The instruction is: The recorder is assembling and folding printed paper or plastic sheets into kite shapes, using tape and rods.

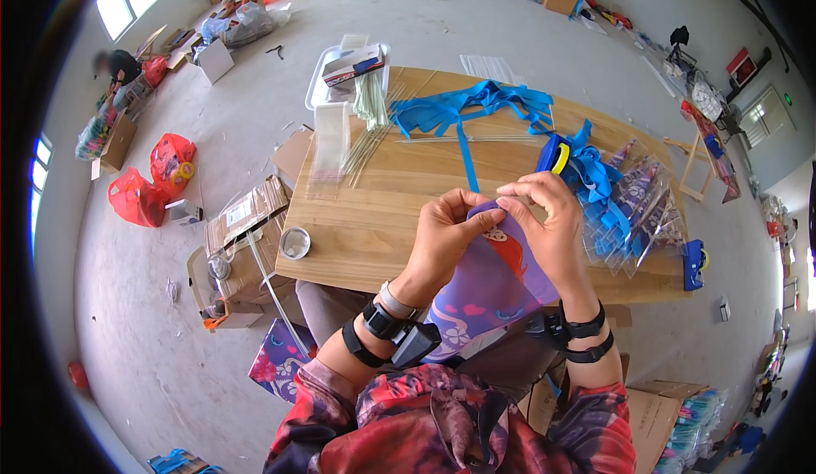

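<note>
Purple sheet: in front of the person, over the lap at the table's (340, 236) near side; its long axis runs from the fingertips back toward the body, lower end leaning left.
Left hand (446, 226): thumb and fingers pinch the far edge of the purple sheet (476, 291).
Right hand (551, 223): thumb and forefinger pinch that edge too, just beside the left thumb.
Nearer hand: neither; both touch the sheet.
Blue ribbon (468, 155): one strip runs from the pile toward the body, ending just beyond the fingertips, nearer the left hand; I cannot tell if it is gripped.
Clear tub (313, 91): far left of the table, a small box (353, 64) in its top.
Round tin (295, 243): on the table's left edge; contents unclear.
Red bags (136, 198): on the floor at left; one shows a yellow roll (183, 170).
Clear bags (625, 210): right of the hands, purple-patterned pieces inside.
</note>
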The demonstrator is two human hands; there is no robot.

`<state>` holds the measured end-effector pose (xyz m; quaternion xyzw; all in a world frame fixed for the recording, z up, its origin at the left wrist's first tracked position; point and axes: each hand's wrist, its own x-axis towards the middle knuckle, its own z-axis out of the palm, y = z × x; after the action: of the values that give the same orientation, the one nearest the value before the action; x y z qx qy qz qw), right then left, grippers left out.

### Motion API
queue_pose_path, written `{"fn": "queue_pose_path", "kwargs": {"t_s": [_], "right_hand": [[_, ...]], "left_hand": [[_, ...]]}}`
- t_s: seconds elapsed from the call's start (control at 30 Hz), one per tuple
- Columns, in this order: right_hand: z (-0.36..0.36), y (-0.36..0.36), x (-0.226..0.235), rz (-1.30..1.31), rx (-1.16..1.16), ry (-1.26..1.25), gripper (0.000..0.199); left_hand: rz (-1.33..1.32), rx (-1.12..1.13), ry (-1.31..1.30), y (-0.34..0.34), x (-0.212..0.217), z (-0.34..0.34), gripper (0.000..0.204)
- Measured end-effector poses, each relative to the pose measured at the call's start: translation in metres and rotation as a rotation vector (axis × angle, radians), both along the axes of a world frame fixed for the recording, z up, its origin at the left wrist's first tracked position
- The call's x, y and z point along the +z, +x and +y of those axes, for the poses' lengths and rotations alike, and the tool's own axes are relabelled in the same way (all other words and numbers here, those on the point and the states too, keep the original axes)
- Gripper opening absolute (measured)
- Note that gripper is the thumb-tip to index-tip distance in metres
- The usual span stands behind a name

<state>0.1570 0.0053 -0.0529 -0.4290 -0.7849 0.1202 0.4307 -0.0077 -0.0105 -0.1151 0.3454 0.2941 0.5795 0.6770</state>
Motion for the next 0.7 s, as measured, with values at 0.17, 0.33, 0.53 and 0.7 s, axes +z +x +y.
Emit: {"fn": "queue_pose_path", "kwargs": {"t_s": [0.17, 0.33, 0.53, 0.7], "right_hand": [[0.006, 0.009, 0.012, 0.093, 0.074, -0.340, 0.013], [0.015, 0.013, 0.029, -0.063, 0.076, -0.381, 0.016], [0.045, 0.003, 0.037, 0.073, 0.104, -0.164, 0.017], [0.088, 0.002, 0.050, 0.207, 0.038, -0.157, 0.020]], "left_hand": [[0.034, -0.009, 0.022, 0.001, 0.005, -0.001, 0.013], [0.075, -0.043, 0.041, -0.003, 0.015, 0.003, 0.012], [0.766, 0.284, 0.329, -0.014, 0.066, 0.027, 0.025], [1.038, 0.557, 0.503, -0.018, 0.079, 0.055, 0.034]]}}
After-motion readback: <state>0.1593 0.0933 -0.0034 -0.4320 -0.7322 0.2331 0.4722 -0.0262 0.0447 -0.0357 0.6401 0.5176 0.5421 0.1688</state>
